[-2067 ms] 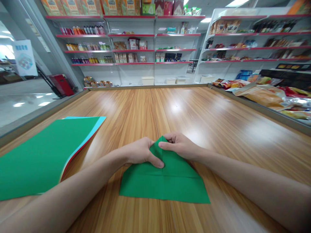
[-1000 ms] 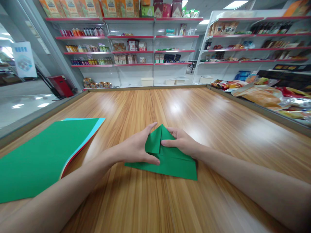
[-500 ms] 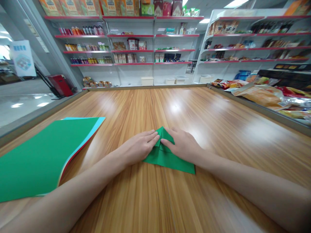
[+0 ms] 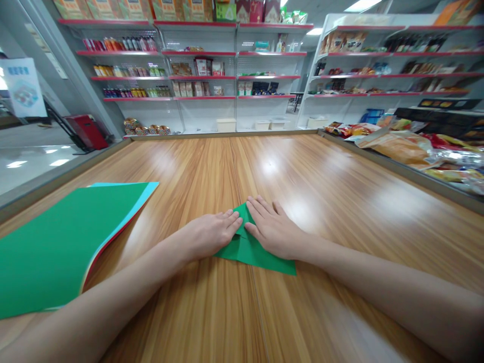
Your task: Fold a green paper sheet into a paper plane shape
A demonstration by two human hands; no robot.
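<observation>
A folded green sheet of paper [image 4: 247, 252] lies flat on the wooden table [image 4: 321, 191], in the middle near me. My left hand [image 4: 209, 233] rests palm down on its left part, fingers stretched out and together. My right hand [image 4: 273, 229] lies flat on its right part, fingers slightly spread. The fingertips of both hands nearly meet over the paper's far tip. Most of the folded paper is hidden under the two hands.
A stack of coloured sheets [image 4: 64, 242], green on top with blue and red edges showing, lies at the left. Packaged snacks [image 4: 412, 146] fill the bin along the right edge. Store shelves [image 4: 200, 75] stand beyond the table's far end.
The raised flap of the green paper has been folded down flat. Both hands went from pinching it to lying flat on it, and the paper now looks smaller.
</observation>
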